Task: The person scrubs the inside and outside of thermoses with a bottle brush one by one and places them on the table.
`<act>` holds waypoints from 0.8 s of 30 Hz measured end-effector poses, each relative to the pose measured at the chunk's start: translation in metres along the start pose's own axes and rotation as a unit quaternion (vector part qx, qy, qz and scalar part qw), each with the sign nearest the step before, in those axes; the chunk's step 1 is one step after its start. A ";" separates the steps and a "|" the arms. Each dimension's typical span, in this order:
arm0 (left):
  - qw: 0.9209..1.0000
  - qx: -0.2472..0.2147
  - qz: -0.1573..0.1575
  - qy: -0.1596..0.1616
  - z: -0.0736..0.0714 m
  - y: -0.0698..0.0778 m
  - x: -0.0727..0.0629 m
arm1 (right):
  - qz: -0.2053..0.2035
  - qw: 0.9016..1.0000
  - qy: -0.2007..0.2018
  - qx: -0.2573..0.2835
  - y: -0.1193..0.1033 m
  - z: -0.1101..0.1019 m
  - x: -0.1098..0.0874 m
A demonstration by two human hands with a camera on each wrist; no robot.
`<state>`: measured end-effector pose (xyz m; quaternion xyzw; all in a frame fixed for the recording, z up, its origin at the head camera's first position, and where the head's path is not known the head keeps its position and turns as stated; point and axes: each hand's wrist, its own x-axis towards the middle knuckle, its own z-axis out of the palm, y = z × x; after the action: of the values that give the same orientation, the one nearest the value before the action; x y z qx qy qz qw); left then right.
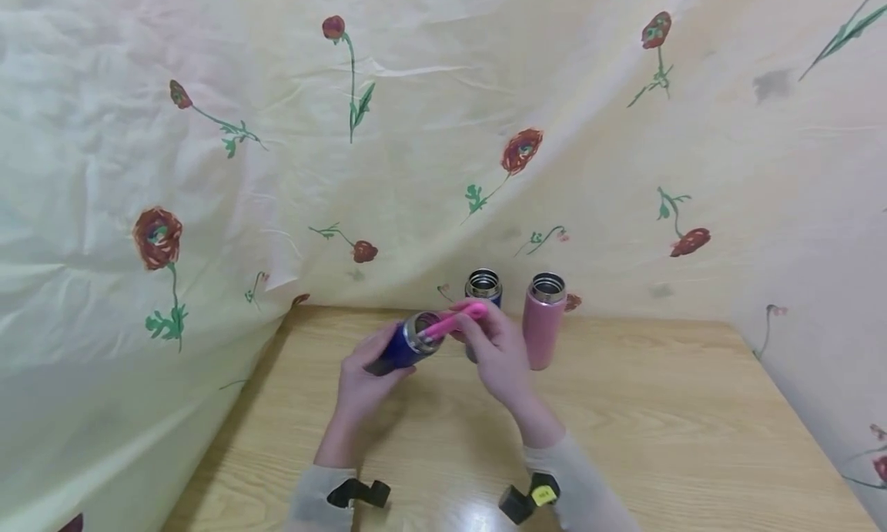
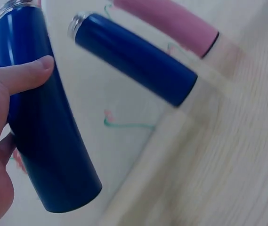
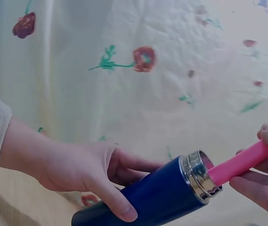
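Note:
My left hand [image 1: 366,379] grips a dark blue metal bottle [image 2: 53,127] around its body, thumb across the front. The bottle is lidless and tilted, its steel-rimmed mouth [image 3: 200,174] turned toward my right hand [image 1: 500,356]. Between the thumb and fingers of that right hand is the pink handle of a bottle brush [image 3: 239,164]. The brush goes into the bottle's mouth at a slant, and its far end is hidden inside.
A second blue bottle [image 2: 136,59] and a pink bottle [image 1: 542,328] stand upright and lidless at the back of the wooden table [image 1: 637,409], partly behind my right hand. A flowered cloth [image 1: 416,170] hangs behind and along the sides.

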<state>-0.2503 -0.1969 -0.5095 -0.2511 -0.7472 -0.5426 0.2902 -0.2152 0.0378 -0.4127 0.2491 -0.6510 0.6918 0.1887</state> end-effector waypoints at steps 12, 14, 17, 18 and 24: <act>0.994 -0.022 -0.008 -0.107 0.026 0.012 0.002 | -0.082 0.996 -0.008 -0.031 0.002 -0.060 -0.039; 0.994 -0.025 -0.012 -0.105 0.026 0.012 0.002 | -0.116 0.993 -0.012 -0.016 -0.006 -0.065 -0.041; 0.995 -0.026 -0.004 -0.101 0.024 0.009 0.002 | -0.173 0.985 -0.017 0.019 -0.017 -0.071 -0.043; 0.995 -0.028 0.002 -0.100 0.023 0.008 0.002 | -0.193 0.981 -0.018 0.032 -0.020 -0.073 -0.043; 0.993 -0.048 0.048 -0.102 0.025 0.004 0.003 | -0.260 0.963 0.000 0.066 -0.031 -0.080 -0.044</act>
<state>-0.2541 -0.1713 -0.5108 -0.3538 -0.7333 -0.5348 0.2260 -0.1697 0.1230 -0.4163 0.4219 -0.5167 0.6601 0.3454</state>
